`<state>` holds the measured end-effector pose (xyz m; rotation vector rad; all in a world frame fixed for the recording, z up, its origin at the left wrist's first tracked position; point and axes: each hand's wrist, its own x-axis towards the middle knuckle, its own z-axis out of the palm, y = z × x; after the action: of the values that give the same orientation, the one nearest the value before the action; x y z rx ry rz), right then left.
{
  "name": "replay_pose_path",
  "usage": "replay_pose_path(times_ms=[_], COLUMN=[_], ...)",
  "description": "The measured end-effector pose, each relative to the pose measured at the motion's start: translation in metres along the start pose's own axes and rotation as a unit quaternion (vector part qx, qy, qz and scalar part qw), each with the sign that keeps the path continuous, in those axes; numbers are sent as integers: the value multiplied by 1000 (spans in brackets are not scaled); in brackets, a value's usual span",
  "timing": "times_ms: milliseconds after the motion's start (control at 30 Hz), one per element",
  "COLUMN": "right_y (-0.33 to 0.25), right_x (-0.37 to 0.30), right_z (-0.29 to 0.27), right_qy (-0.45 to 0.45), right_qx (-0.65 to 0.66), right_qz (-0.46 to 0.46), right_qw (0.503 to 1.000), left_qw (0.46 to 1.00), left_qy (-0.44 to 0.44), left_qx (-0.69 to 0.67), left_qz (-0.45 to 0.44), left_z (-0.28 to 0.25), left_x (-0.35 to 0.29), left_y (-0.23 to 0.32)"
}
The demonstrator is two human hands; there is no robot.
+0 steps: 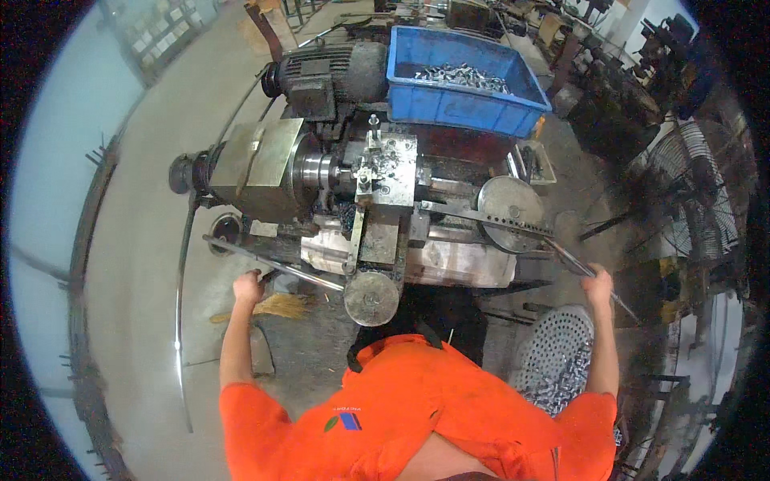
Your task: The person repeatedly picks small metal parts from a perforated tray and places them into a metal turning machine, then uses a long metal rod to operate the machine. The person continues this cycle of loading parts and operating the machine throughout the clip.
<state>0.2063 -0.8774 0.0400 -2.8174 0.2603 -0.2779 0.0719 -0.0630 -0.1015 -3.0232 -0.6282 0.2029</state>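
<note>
My right hand (596,286) is wrapped round a long metal lever (571,258) that slants out from a drilled flat bar (489,218) by a large round disc (511,210). My left hand (249,289) is closed just below a shiny metal rod (277,264); a small dark piece shows at its fingers, too unclear to name. That rod reaches a smaller round disc (371,299) right in front of me. Between both hands stands a small lathe, its spindle chuck (315,171) facing a metal tool block (393,168).
Behind the lathe, a blue plastic crate (465,108) holds many small metal parts. An electric motor (333,78) sits beside it. More parts lie in a perforated pan (553,337) at my lower right. A straw broom (281,307) lies near my left hand; a fan (686,176) stands far right.
</note>
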Motion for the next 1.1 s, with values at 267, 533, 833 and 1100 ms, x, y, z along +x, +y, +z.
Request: replay_pose_path(times_ms=[267,533,833,1100], right_y=[120,42,-47,-57], right_x=[-11,-166,-203,-211], right_z=[36,52,46,49], right_qy=[-5,-88,-116,-116], right_qx=[-245,-10,226,280], right_qz=[22,79,182,230], right_qw=[969,993,950,925], left_qw=[858,802,803,802], left_qy=[108,67,53,58], left_qx=[-492,-576,-558,-564], left_qz=[-106,-144,-201,-187], left_z=[-65,-103,-99,-98], left_x=[-10,3,12,12], left_y=[-18,37,48,50])
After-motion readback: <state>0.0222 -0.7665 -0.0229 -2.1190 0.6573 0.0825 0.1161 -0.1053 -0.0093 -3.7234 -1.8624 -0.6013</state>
